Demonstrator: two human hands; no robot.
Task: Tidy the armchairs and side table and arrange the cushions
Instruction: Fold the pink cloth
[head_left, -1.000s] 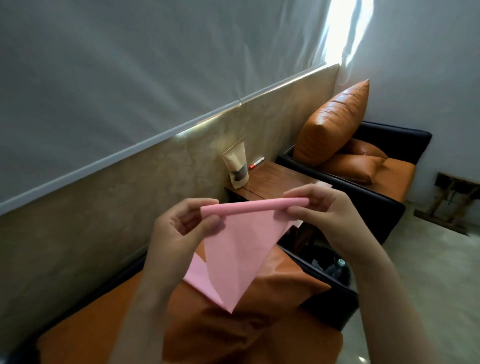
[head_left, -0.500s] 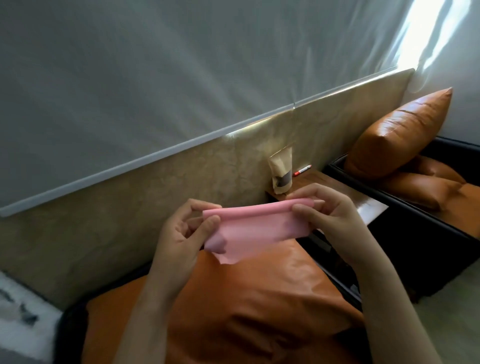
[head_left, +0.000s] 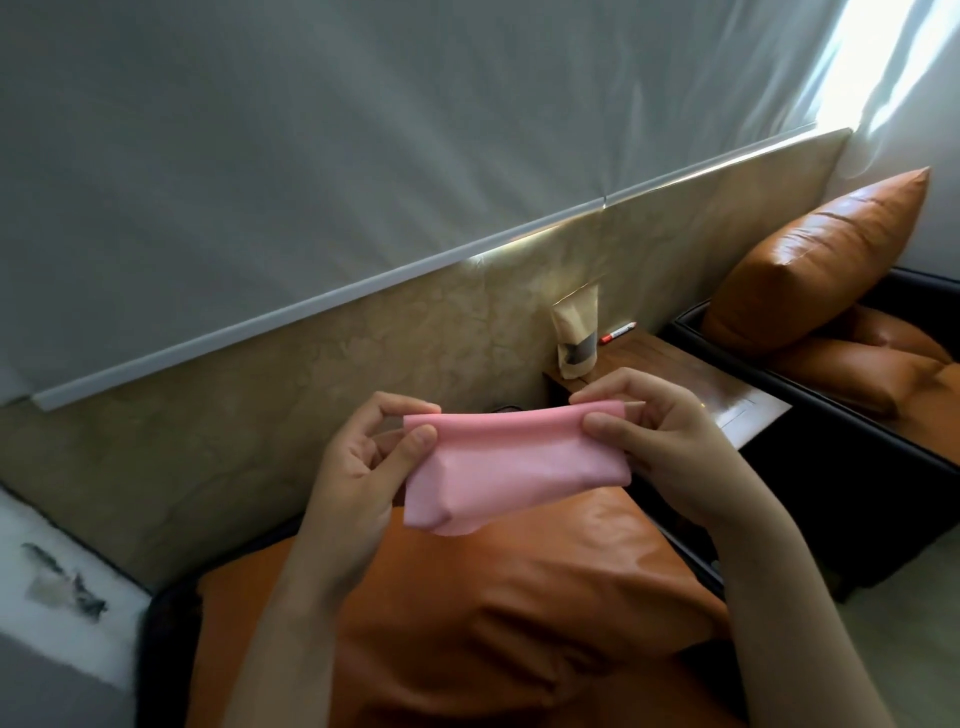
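Observation:
A folded pink cloth (head_left: 511, 462) is held in the air between both hands, above the near armchair's orange cushion (head_left: 519, 597). My left hand (head_left: 358, 467) pinches its left end and my right hand (head_left: 660, 441) pinches its right end along the top fold. Behind the hands stands the wooden side table (head_left: 691, 369), with a brown paper pouch (head_left: 576, 338) upright on it and a red and white marker (head_left: 618, 332) lying near the wall. The far armchair (head_left: 831, 415) at the right carries a large orange cushion (head_left: 815, 270) propped upright and a smaller orange cushion (head_left: 852, 374) lying flat.
A beige wall panel (head_left: 363, 374) runs behind the chairs, with a grey blind (head_left: 363, 130) above it. A white surface (head_left: 57, 597) with small dark bits lies at the lower left. Pale floor (head_left: 909, 649) shows at the lower right.
The pink cloth hung as a long triangle a second ago; it is now folded up into a short band between my hands. The view has swung left, so the far armchair sits nearer the right edge.

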